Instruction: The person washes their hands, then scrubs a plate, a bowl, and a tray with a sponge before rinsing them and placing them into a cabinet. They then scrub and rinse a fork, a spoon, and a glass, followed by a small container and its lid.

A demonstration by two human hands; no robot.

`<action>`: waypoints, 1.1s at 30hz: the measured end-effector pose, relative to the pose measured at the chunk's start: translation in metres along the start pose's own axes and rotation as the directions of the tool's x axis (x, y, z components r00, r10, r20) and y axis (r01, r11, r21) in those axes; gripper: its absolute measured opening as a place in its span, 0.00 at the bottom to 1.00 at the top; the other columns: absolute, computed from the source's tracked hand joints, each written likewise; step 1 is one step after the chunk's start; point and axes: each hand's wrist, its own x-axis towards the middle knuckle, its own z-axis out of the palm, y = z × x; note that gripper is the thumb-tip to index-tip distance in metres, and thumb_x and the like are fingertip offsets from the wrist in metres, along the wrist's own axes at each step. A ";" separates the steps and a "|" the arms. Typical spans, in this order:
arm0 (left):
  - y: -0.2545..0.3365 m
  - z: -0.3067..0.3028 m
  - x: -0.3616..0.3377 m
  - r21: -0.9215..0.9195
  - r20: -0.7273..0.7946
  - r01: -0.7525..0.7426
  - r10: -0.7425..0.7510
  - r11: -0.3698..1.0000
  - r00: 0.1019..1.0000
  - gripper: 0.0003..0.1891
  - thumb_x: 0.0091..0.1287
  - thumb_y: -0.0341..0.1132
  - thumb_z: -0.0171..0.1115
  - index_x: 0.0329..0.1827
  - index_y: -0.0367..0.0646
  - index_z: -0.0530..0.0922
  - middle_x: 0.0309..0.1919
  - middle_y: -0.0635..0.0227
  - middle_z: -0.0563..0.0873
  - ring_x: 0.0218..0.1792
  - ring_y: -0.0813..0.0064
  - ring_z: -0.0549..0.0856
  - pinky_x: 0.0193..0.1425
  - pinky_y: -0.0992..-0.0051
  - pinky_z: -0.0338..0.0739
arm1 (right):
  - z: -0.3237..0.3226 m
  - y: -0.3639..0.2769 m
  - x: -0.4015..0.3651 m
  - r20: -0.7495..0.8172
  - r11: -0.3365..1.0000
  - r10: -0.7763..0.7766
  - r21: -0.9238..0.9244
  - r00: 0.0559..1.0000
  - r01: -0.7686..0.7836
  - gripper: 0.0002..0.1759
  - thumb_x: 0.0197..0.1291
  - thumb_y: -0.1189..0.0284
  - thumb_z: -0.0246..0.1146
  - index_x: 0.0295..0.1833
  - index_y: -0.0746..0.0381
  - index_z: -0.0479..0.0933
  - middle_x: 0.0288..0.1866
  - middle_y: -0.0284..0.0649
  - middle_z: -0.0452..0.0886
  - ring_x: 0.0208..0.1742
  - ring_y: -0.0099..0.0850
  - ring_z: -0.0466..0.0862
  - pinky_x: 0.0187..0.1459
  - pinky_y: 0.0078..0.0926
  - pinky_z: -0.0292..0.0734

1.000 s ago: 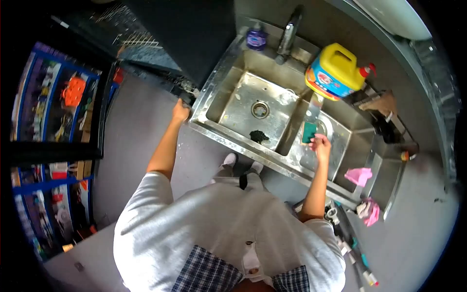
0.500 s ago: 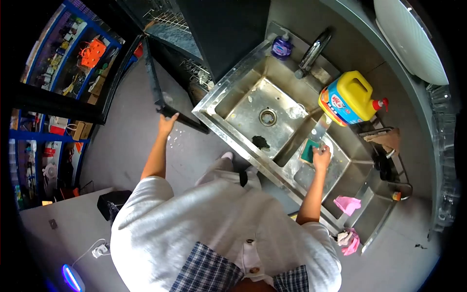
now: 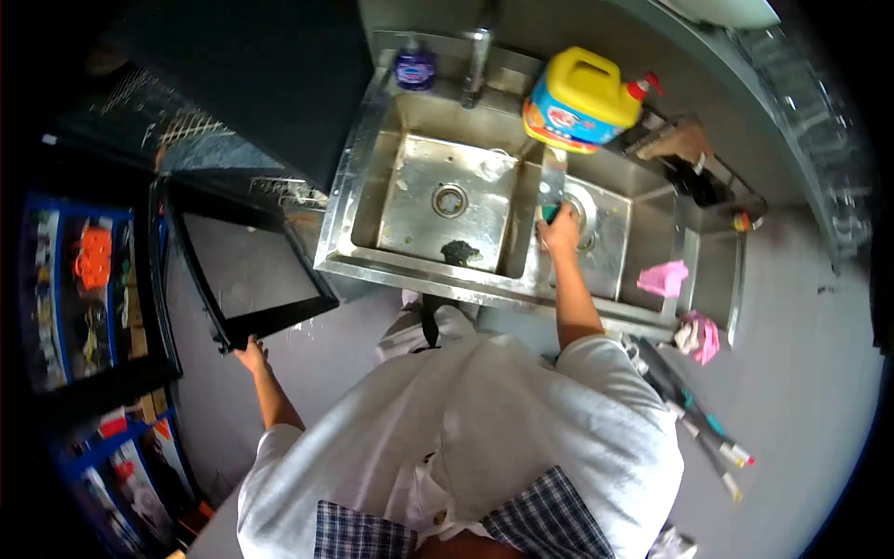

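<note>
My left hand (image 3: 250, 355) grips the lower outer corner of a black-framed cabinet door (image 3: 276, 320), which stands swung open with a see-through pane. In my right hand (image 3: 561, 232) is a green scouring sponge (image 3: 549, 212), mostly covered by my fingers. That hand is over the divider between the two basins of the steel sink (image 3: 410, 276), close to the right basin's drain. A dark wet clump (image 3: 459, 252) lies in the left basin, near its drain (image 3: 449, 200).
Behind the sink stand a purple soap bottle (image 3: 414, 69), a faucet (image 3: 477, 67) and a yellow detergent jug (image 3: 579, 98). A pink cloth (image 3: 663, 279) hangs over the sink's right part. Long-handled tools (image 3: 698, 415) lie at lower right; blue shelves (image 3: 58, 270) stand left.
My view has turned, moving the sink left and up in the picture. The door has swung wider with my left hand on it. My right hand and the sponge have shifted toward the divider.
</note>
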 end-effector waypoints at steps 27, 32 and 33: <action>0.069 0.338 -0.382 0.103 0.982 -0.508 -0.006 0.855 0.188 0.08 0.64 0.21 0.51 0.43 0.36 0.75 0.29 0.70 0.79 0.31 0.82 0.77 0.38 0.81 0.73 | 0.163 0.204 0.176 0.176 0.972 0.201 0.088 0.964 -0.219 0.19 0.47 0.65 0.66 0.47 0.59 0.79 0.46 0.49 0.81 0.48 0.49 0.81 0.48 0.41 0.76; 0.068 0.311 -0.390 0.193 0.929 -0.493 0.003 0.848 0.369 0.06 0.67 0.22 0.49 0.42 0.36 0.74 0.29 0.69 0.79 0.31 0.81 0.77 0.40 0.80 0.73 | 0.146 0.163 0.182 0.323 0.965 0.259 -0.037 0.910 -0.261 0.18 0.48 0.61 0.67 0.43 0.60 0.81 0.45 0.47 0.82 0.47 0.41 0.83 0.46 0.37 0.79; 0.065 0.308 -0.394 0.188 0.922 -0.463 0.007 0.866 0.387 0.06 0.66 0.22 0.49 0.42 0.36 0.74 0.28 0.70 0.79 0.31 0.81 0.77 0.38 0.81 0.73 | 0.147 0.164 0.181 0.308 0.964 0.258 -0.025 0.916 -0.264 0.18 0.47 0.61 0.67 0.43 0.60 0.81 0.45 0.47 0.82 0.47 0.41 0.83 0.46 0.37 0.79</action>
